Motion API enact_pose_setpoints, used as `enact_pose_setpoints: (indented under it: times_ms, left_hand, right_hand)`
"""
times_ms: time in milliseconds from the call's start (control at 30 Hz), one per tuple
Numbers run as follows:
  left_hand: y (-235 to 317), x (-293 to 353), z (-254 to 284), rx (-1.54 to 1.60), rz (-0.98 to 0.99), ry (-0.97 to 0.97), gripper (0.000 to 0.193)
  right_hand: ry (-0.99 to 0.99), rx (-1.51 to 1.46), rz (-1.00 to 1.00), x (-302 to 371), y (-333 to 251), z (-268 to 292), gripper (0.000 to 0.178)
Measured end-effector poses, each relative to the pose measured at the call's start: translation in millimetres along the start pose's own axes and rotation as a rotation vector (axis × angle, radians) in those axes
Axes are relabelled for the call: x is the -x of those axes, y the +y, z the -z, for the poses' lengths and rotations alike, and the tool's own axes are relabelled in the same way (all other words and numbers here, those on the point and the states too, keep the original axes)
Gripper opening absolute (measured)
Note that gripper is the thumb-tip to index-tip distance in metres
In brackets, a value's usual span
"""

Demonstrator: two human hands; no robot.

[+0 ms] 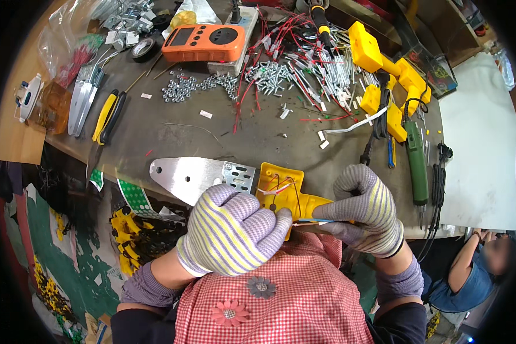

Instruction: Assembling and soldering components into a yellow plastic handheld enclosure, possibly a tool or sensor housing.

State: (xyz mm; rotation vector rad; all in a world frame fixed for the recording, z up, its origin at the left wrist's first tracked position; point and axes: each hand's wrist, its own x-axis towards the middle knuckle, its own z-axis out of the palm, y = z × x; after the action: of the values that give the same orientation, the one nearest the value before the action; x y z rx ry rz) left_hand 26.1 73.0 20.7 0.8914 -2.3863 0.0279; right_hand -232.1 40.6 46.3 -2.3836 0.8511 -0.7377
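Note:
A yellow plastic housing [309, 206] with a handle lies at the near table edge, its hollow side up, with thin red and white wires [273, 189] inside. From its left side extends a flat, rounded metal plate [192, 176] with a slotted bracket. My right hand [368, 211], in a striped knit glove, is closed around the handle, where a thin blue strip shows. My left hand [230, 230], gloved alike, has its fingers curled together against the housing's near left part; anything pinched in them is hidden.
Behind lie an orange multimeter [203, 43], piles of nuts [180, 88] and screws [268, 78], and tangled red wires [275, 34]. Yellow-handled cutters [109, 117] are at left. More yellow housings [366, 49] and a green power screwdriver [415, 163] are at right. Another person [467, 272] sits beyond.

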Motion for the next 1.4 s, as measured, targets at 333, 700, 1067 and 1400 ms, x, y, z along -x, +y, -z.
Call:
enact_pose_setpoints:
  times_ms: [333,700,1067,1400]
  left_hand:
    - [-4,-1,-6,0.029,0.048,0.072,0.028]
    - [-10,4,-12,0.020,0.051,0.050,0.023]
    - [-12,9,-12,0.056,0.117,0.033,0.031]
    - [9,-49,-14,0.123,0.293,-0.031,0.038]
  right_hand:
    - [0.119,0.033,-0.128,-4,-8,-8,0.024]
    - [-0.018,-0.119,-0.305,-16,-2,-4,0.023]
    - [0.025,-0.152,-0.294,-10,-3,-5,0.028]
    - [0.304,0.308,-0.237,19,-14,-34,0.022]
